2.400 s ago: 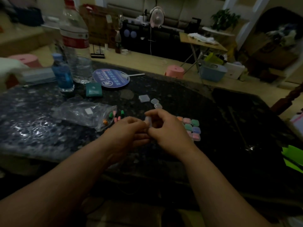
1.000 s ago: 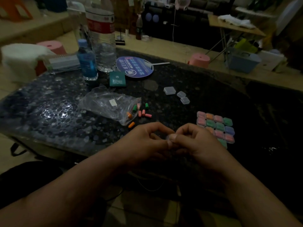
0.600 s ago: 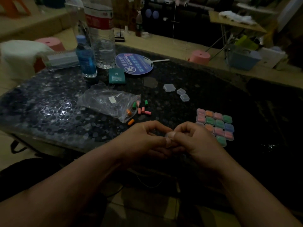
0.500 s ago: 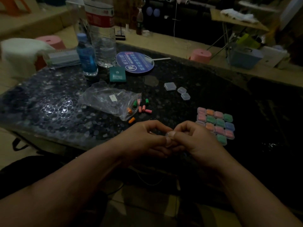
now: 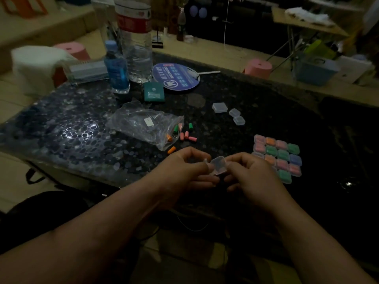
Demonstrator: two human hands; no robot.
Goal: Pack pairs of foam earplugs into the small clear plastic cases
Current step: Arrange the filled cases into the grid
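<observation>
One small clear case (image 5: 218,165) sits over the near edge of the desk (image 5: 266,111), pinched between the left hand (image 5: 180,171) and the right hand (image 5: 253,176). The fingers of both hands are curled and clamped on its sides; its contents cannot be made out. Loose earplugs (image 5: 185,135) lie just beyond at the mouth of a plastic bag (image 5: 141,124), a block of filled cases (image 5: 279,158) rests to the right of the hands, and three empty cases (image 5: 229,113) lie farther back.
</observation>
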